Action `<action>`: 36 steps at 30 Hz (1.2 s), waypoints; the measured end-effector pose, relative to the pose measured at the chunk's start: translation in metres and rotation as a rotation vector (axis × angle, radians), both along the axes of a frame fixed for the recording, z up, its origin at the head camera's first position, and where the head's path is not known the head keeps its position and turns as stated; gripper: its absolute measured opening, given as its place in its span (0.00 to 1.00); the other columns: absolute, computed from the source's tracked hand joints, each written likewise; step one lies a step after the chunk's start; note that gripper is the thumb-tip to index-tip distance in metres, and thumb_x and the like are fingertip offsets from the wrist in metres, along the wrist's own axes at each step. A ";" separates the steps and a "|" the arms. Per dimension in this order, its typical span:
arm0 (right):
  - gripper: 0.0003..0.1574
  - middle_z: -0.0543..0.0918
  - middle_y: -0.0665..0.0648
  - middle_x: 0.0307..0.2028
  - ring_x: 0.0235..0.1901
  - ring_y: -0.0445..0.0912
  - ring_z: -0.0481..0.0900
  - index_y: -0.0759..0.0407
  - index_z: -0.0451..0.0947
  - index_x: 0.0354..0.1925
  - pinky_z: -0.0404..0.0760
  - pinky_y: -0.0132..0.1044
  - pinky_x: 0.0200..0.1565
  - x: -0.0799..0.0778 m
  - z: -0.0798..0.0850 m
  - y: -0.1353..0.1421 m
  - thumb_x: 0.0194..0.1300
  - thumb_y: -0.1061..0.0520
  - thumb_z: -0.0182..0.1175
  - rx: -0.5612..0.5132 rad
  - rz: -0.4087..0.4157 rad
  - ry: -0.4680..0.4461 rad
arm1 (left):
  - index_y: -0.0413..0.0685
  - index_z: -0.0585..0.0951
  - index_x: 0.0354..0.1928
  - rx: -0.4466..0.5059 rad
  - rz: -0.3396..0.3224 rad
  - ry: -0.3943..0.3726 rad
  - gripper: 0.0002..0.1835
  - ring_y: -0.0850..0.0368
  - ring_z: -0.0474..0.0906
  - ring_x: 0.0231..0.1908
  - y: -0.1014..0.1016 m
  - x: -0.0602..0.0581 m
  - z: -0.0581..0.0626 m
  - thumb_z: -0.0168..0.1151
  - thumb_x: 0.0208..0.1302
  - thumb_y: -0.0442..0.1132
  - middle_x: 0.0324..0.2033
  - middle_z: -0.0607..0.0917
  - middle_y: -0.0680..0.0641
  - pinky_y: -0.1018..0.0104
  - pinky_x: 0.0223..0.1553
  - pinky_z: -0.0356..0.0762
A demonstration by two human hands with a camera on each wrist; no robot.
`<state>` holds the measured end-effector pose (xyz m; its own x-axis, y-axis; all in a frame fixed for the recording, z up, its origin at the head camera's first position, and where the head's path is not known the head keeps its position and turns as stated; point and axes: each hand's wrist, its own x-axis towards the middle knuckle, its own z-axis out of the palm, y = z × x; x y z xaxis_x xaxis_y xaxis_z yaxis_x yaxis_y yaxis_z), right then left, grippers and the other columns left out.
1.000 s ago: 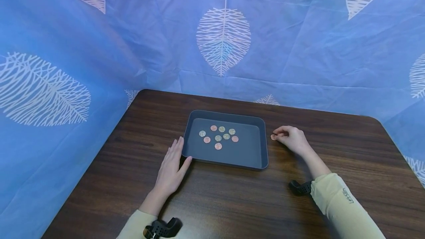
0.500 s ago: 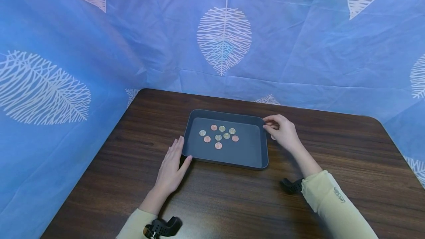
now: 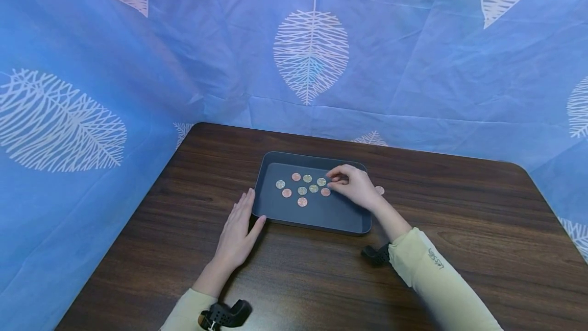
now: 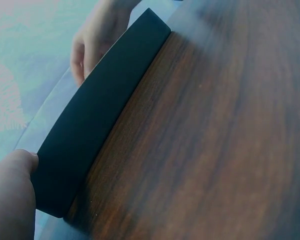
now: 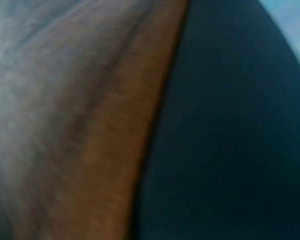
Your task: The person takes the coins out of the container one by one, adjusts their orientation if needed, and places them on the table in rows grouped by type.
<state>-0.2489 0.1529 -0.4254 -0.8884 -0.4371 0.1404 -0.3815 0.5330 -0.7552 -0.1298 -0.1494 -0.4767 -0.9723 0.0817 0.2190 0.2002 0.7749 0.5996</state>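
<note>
My right hand is over the right half of a dark grey tray, thumb and fingertips curled together just above the coins. It pinches a coin hidden by the fingers. Several silver- and copper-coloured coins lie flat in the tray, among them a copper coin right below the fingertips and a silver coin beside it. My left hand rests with straight fingers along the tray's left side, thumb at its near corner. The left wrist view shows the thumb touching the tray's outer wall.
Another coin lies on the dark wooden table, just right of the tray and behind the right wrist. A blue cloth with white leaf prints hangs behind the table. The right wrist view shows only blurred table and tray wall.
My right hand has moved left from the coin spot beside the tray, over the tray's right rim, to above the coins. One coin stays on the table there. The left hand has not moved.
</note>
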 end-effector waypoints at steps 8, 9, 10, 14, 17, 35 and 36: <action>0.15 0.80 0.58 0.39 0.38 0.47 0.80 0.64 0.81 0.45 0.81 0.40 0.40 -0.002 -0.015 -0.007 0.60 0.59 0.67 0.082 0.040 -0.032 | 0.48 0.50 0.75 0.014 0.005 0.002 0.37 0.53 0.48 0.72 0.001 0.000 -0.001 0.47 0.72 0.55 0.73 0.54 0.47 0.52 0.70 0.47; 0.14 0.80 0.58 0.39 0.37 0.47 0.80 0.64 0.82 0.44 0.80 0.40 0.40 -0.002 -0.015 -0.008 0.60 0.59 0.67 0.092 0.042 -0.028 | 0.48 0.50 0.75 0.014 0.007 0.002 0.37 0.52 0.48 0.72 0.001 0.000 -0.001 0.47 0.72 0.55 0.73 0.54 0.47 0.52 0.70 0.47; 0.13 0.81 0.57 0.38 0.37 0.46 0.80 0.63 0.82 0.44 0.80 0.39 0.39 -0.003 -0.016 -0.009 0.60 0.59 0.67 0.101 0.045 -0.022 | 0.48 0.50 0.75 0.015 0.009 0.001 0.37 0.52 0.48 0.72 0.001 0.000 -0.001 0.48 0.72 0.55 0.73 0.54 0.47 0.52 0.69 0.47; 0.12 0.81 0.56 0.37 0.35 0.45 0.79 0.64 0.82 0.43 0.80 0.39 0.39 -0.003 -0.016 -0.010 0.60 0.61 0.66 0.119 0.049 -0.013 | 0.49 0.50 0.75 0.019 0.010 -0.010 0.37 0.52 0.48 0.72 0.001 0.000 -0.001 0.46 0.72 0.57 0.73 0.54 0.47 0.52 0.70 0.47; 0.11 0.82 0.56 0.36 0.35 0.45 0.80 0.64 0.83 0.42 0.80 0.38 0.38 -0.004 -0.016 -0.010 0.59 0.62 0.67 0.126 0.050 -0.009 | 0.50 0.49 0.75 0.019 0.005 -0.018 0.37 0.52 0.47 0.72 0.001 0.000 0.000 0.44 0.72 0.58 0.73 0.54 0.47 0.52 0.70 0.46; 0.09 0.79 0.55 0.33 0.30 0.45 0.74 0.63 0.82 0.40 0.75 0.37 0.33 -0.003 -0.016 -0.013 0.58 0.64 0.66 0.131 0.031 -0.080 | 0.49 0.49 0.75 0.026 0.002 -0.034 0.37 0.53 0.47 0.72 0.000 0.001 0.000 0.45 0.73 0.57 0.73 0.53 0.48 0.52 0.70 0.46; 0.09 0.79 0.55 0.33 0.30 0.45 0.74 0.62 0.82 0.40 0.75 0.37 0.33 -0.003 -0.017 -0.013 0.58 0.64 0.66 0.131 0.029 -0.081 | 0.49 0.49 0.75 0.026 0.002 -0.032 0.37 0.53 0.47 0.72 0.000 0.001 0.000 0.45 0.73 0.56 0.73 0.53 0.48 0.52 0.70 0.46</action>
<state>-0.2522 0.1394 -0.4419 -0.8810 -0.4730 0.0087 -0.3391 0.6186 -0.7088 -0.1290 -0.1490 -0.4766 -0.9790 0.0745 0.1896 0.1790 0.7590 0.6260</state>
